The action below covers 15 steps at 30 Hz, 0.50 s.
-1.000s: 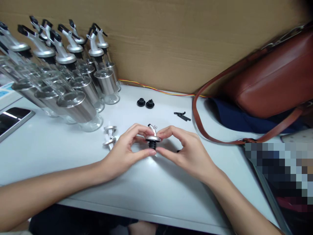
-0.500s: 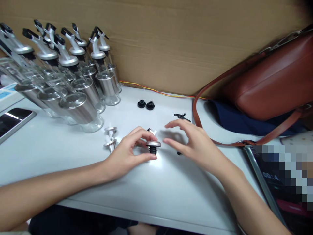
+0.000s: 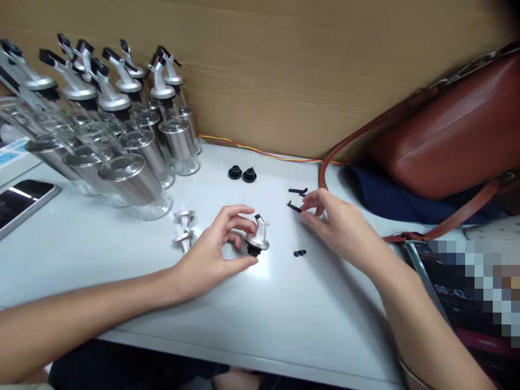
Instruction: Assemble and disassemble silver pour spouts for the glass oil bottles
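Observation:
A silver pourer spout (image 3: 257,237) with a black ribbed stopper is upright between the thumb and curled fingers of my left hand (image 3: 219,246), whose index finger reaches out above it. To the right, the fingertips of my right hand (image 3: 331,219) pinch the end of a thin black lever (image 3: 294,206). More black levers (image 3: 298,190) lie just behind it, partly covered by my fingers. Small black caps (image 3: 299,253) rest nearer to me. Left of my left hand, two silver spout tops (image 3: 184,230) lie on the white table (image 3: 244,319).
Several glass bottles (image 3: 130,176) with steel sleeves and pourers crowd the left. Two black stoppers (image 3: 242,173) sit near the cardboard wall (image 3: 260,81). A brown leather bag (image 3: 459,130) is at right, its strap on the table. A phone (image 3: 26,203) lies far left; a screen with a timer (image 3: 450,292) is at right.
My right hand has moved away from the pourer spout to the black levers and closed on one. In my left hand the spout has tipped, its silver top now showing; my index finger has lifted.

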Each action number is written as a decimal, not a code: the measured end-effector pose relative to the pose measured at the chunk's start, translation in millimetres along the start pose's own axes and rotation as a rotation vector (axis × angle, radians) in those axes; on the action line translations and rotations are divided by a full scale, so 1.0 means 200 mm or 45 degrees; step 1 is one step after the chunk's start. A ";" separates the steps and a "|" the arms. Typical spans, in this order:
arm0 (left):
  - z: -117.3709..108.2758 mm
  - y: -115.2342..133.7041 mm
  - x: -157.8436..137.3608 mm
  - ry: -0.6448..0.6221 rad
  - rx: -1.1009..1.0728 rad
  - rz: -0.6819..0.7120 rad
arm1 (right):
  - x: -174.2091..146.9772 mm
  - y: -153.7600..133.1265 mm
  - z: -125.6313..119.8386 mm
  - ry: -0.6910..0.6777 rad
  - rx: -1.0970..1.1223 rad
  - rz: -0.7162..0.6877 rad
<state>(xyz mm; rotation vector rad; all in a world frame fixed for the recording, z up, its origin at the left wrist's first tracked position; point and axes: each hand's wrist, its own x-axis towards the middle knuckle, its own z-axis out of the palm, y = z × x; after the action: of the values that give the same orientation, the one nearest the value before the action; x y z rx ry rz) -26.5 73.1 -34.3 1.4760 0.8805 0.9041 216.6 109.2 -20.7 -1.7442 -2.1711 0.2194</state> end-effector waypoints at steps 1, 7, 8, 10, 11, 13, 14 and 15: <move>0.00 0.00 0.00 -0.002 0.000 -0.007 | 0.00 -0.01 0.00 -0.030 0.032 0.020; 0.00 0.00 0.00 -0.042 0.054 -0.033 | 0.00 -0.09 0.00 -0.195 -0.010 0.145; -0.01 0.00 0.00 -0.049 0.076 -0.036 | 0.00 -0.10 0.00 -0.210 -0.025 0.164; -0.01 0.00 0.00 -0.058 0.113 -0.044 | 0.00 -0.11 0.00 -0.219 -0.060 0.181; -0.01 0.00 0.00 -0.062 0.125 -0.051 | 0.00 -0.12 0.00 -0.202 -0.072 0.177; -0.01 0.00 -0.01 -0.065 0.132 -0.059 | -0.01 -0.13 0.01 -0.132 -0.035 0.140; -0.01 0.00 -0.01 -0.064 0.131 -0.060 | -0.02 -0.15 0.01 -0.082 0.024 0.114; -0.01 0.00 -0.01 -0.065 0.127 -0.062 | -0.03 -0.16 0.01 -0.025 0.102 0.081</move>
<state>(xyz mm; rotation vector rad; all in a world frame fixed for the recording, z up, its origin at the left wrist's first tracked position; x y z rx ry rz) -28.5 72.8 -34.2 1.5503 0.9311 0.7931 187.2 95.9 -11.8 -1.7752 -2.0918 0.3362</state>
